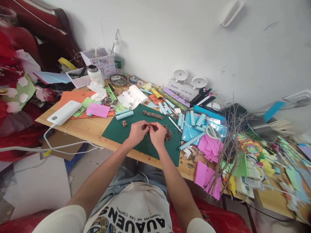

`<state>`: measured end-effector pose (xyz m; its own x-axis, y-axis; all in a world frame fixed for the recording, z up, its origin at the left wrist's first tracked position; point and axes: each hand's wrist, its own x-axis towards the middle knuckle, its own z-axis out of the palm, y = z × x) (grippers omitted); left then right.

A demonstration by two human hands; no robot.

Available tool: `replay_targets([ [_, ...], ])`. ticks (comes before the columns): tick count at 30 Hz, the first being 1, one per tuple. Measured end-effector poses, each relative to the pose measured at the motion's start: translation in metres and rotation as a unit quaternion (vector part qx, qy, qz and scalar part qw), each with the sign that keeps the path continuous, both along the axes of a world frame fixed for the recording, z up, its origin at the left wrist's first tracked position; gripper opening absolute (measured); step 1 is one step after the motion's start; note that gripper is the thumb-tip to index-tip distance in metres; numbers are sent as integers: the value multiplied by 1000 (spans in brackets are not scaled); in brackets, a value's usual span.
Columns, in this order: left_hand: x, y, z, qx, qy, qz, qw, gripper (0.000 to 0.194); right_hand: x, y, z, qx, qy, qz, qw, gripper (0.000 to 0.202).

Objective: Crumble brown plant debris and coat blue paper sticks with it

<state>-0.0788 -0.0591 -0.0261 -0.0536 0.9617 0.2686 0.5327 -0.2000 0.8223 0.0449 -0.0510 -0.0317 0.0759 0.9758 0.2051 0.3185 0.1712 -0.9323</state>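
My left hand (138, 132) and my right hand (158, 133) meet over a dark green mat (114, 129), fingertips pinched together on a small dark bit that is too small to name. Just behind them a brown, speckled roll (153, 115) lies on the mat. A heap of brown crumbly material (168, 133) sits right beside my right hand, partly hidden by it. To the left of my left hand is a small brown clump (124, 123). Two light blue paper rolls (124, 115) rest at the mat's left edge.
A white power bank (64, 112) with a cable is on the table's left. Scissors (212, 132), pink paper (211, 147) and more blue rolls lie right. Dry branches (227, 145) rise at the right. A white bottle (96, 76) stands at the back left.
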Motion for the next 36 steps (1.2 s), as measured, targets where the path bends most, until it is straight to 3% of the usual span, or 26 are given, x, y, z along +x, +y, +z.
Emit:
replay_targets([
  [2, 2, -2, 0, 21, 17, 9, 1000, 14, -6, 2, -4, -51, 110, -23, 992, 11],
  [5, 4, -2, -2, 1, -55, 57, 997, 11, -9, 8, -7, -153, 300, -51, 940, 13],
  [7, 2, 0, -5, -49, -144, 72, 986, 12, -6, 11, -6, -199, 355, -48, 912, 18],
  [8, 0, 1, -6, -71, -178, 70, 979, 14, -3, 12, -4, -206, 349, -40, 913, 20],
  [10, -5, 4, -10, -87, -185, 51, 977, 14, 5, 14, -1, -181, 280, -29, 942, 23],
  [13, -15, 8, -15, -51, -62, 15, 997, 11, 14, 14, 2, -86, 72, -22, 993, 19],
  [15, -19, 9, -18, -21, 37, -16, 999, 13, 16, 14, 0, -24, -67, 3, 997, 16],
  [18, -21, 10, -20, 2, 109, -55, 993, 20, 16, 14, -6, 28, -209, 56, 976, 24],
  [22, -21, 7, -19, 2, 77, -64, 995, 25, 16, 10, -12, 39, -234, 52, 970, 33],
  [25, -24, 6, -16, -22, -2, -15, 1000, 26, 17, 8, -13, 62, -217, 28, 974, 34],
  [27, -26, 8, -13, -76, -104, 23, 991, 29, 17, 7, -12, 82, -242, 55, 965, 31],
  [29, -28, 11, -10, -147, -267, 48, 951, 29, 17, 6, -12, 87, -269, 88, 955, 30],
  [32, -29, 15, -1, -215, -510, 66, 830, 25, 13, 3, -6, 86, -259, 54, 960, 36],
  [34, -29, 14, 7, -231, -596, 55, 767, 23, 9, -2, 3, 100, -229, 21, 968, 36],
  [36, -27, 12, 14, -237, -626, 31, 742, 26, 4, -6, 14, 124, -210, 35, 969, 32],
])
